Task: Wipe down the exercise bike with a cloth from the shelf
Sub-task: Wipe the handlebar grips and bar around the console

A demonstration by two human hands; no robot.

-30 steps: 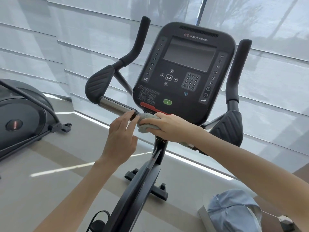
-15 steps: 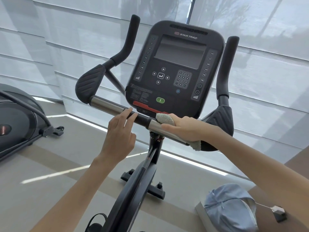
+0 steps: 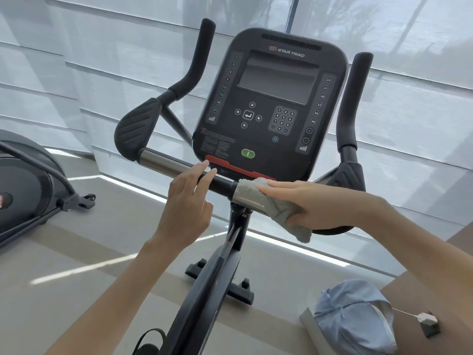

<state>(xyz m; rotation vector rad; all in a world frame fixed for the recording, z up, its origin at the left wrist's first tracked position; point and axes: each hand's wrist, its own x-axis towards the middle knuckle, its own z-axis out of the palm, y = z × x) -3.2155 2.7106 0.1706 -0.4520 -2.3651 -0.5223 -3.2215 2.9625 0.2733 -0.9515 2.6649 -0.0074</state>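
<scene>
A black exercise bike stands in front of me, its console [image 3: 268,108] facing me and a chrome handlebar [image 3: 163,162] running across below it. My right hand [image 3: 312,203] presses a grey-green cloth [image 3: 271,206] around the right chrome section of the bar, just right of the stem; a flap of cloth hangs below the hand. My left hand [image 3: 189,203] rests its fingertips on the black middle of the bar, fingers apart, holding nothing. Black padded elbow rests [image 3: 138,129] and upright grips [image 3: 355,98] flank the console.
Another exercise machine [image 3: 28,180] stands at the left. A light blue cap [image 3: 353,319] lies at the lower right beside a small white tag on a wire [image 3: 427,321]. White blinds cover the window behind. The bike's frame [image 3: 210,285] slopes down toward me.
My right hand slid the cloth rightward along the bar, from under the console's centre onto the right chrome section. My left hand stayed on the bar's middle.
</scene>
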